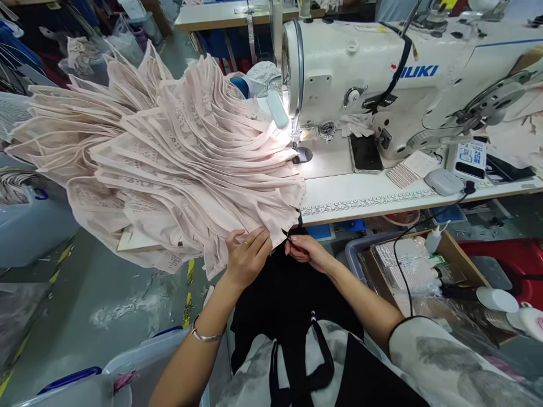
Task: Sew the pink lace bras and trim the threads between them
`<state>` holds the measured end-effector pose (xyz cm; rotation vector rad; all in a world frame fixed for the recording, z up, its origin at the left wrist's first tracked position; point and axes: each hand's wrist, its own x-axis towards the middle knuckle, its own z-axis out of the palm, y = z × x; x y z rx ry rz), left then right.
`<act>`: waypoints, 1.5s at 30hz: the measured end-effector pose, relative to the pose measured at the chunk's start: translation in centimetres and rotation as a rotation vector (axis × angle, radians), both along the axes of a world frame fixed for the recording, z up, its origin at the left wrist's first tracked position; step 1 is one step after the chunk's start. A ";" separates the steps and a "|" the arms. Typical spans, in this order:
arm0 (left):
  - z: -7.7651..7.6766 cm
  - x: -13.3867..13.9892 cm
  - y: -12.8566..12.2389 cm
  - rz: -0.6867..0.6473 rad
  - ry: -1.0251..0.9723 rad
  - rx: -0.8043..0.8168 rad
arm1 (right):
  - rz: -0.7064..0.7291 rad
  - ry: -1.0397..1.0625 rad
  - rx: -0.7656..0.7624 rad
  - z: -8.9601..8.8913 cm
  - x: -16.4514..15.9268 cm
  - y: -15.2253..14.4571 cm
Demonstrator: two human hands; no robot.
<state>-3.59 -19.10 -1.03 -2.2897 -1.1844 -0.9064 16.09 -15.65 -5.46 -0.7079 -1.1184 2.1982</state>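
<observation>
Mid-trim, likely: left hand (246, 254) fingers pinching edge of pink fabric stack (169, 164) hanging off tabletop (382, 195); right hand (307, 251) closed on small dark snips, barely visible. Next needs steady, taut edge.

Single head view, forward and down, close over sewing table (382, 198).

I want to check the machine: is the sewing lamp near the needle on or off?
On. The lamp glows bright white beside the sewing machine, lighting the table under it.
</observation>
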 end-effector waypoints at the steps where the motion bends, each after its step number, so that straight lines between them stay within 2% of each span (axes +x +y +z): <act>1: -0.1 -0.2 -0.4 0.004 0.001 -0.014 | 0.024 0.007 0.008 0.1 -0.2 0.1; 6: 0.2 0.2 -0.1 0.033 0.036 -0.106 | 0.014 0.009 0.111 1.2 -0.2 0.3; 9: 0.8 0.9 1.2 0.073 0.119 -0.164 | 0.027 -0.107 0.305 3.4 1.3 0.4; 11: 1.0 1.3 1.9 0.080 0.105 -0.147 | -0.034 -0.371 0.570 5.5 2.6 0.8; 14: 1.1 1.3 1.9 0.068 0.026 -0.058 | -0.174 -1.026 0.980 8.4 3.9 1.7; 16: 1.0 1.0 1.5 0.057 0.014 -0.055 | -0.120 -1.401 1.197 9.6 4.0 2.3; 18: 1.1 0.7 1.0 0.038 0.023 -0.105 | -0.001 -1.573 1.352 10.0 3.4 2.9; 20: 1.3 0.5 0.7 0.017 0.044 -0.179 | 0.085 -1.602 1.447 10.0 2.6 3.3; 24: 2.5 0.8 0.7 -0.028 0.052 -0.299 | 0.104 -1.612 1.504 9.7 2.2 3.9; 30: 3.8 2.3 2.3 -0.099 -0.008 -0.303 | 0.040 -1.623 1.523 9.5 3.2 4.4; 36: 3.7 3.2 3.9 -0.095 -0.010 -0.290 | 0.096 -1.597 1.532 9.4 2.6 4.7; 40: 3.4 3.7 5.6 -0.034 -0.057 -0.250 | 0.035 -1.596 1.510 9.7 3.1 5.0; 43: 2.9 3.8 6.6 -0.047 -0.004 -0.337 | -0.020 -1.629 1.494 10.0 3.9 5.3; 45: 2.6 3.4 6.8 -0.033 0.024 -0.430 | 0.010 -1.613 1.516 10.1 4.2 5.4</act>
